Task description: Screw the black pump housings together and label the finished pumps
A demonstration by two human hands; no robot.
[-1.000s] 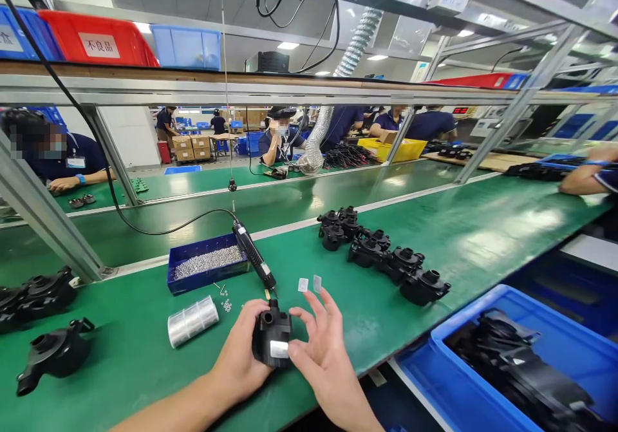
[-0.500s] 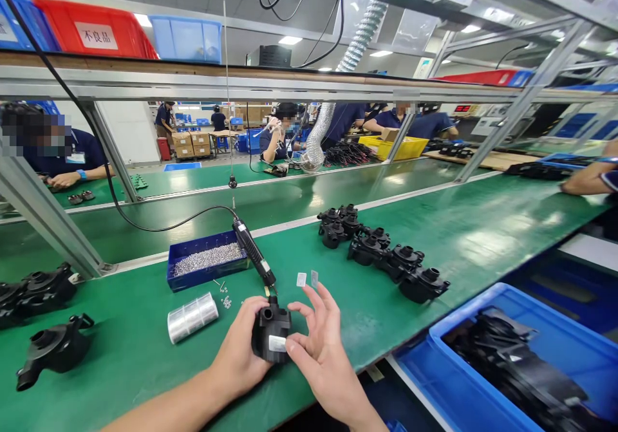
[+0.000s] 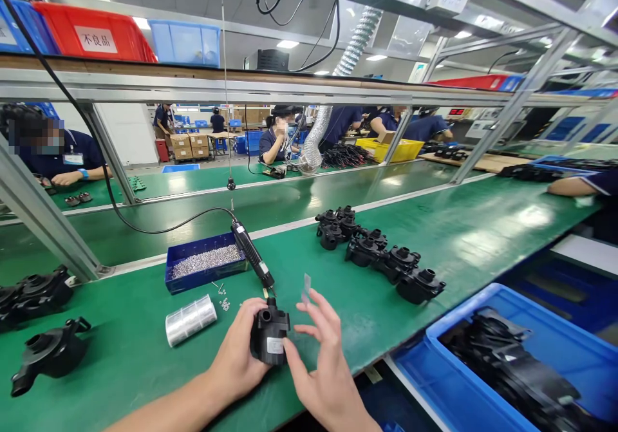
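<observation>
My left hand (image 3: 237, 355) is wrapped around a small black pump housing (image 3: 269, 337) that stands on the green bench (image 3: 135, 348) near its front edge. A white label sits on the housing's front face. My right hand (image 3: 321, 364) is beside the housing with its thumb pressed on that label and its fingers spread. A small clear sticker (image 3: 306, 285) clings to one raised fingertip. An electric screwdriver (image 3: 252, 258) hangs on a cable just behind the housing.
A blue tray of screws (image 3: 203, 263), a clear tape roll (image 3: 190, 320) and loose screws lie to the left. Black housings (image 3: 381, 252) lie in a row on the right, more at the far left (image 3: 51, 351). A blue bin (image 3: 512, 361) sits at lower right. Other people work beyond the conveyor.
My right thumb slid along the label on the housing. Two stickers showed on my fingertips before; only one shows now, as the hand turned.
</observation>
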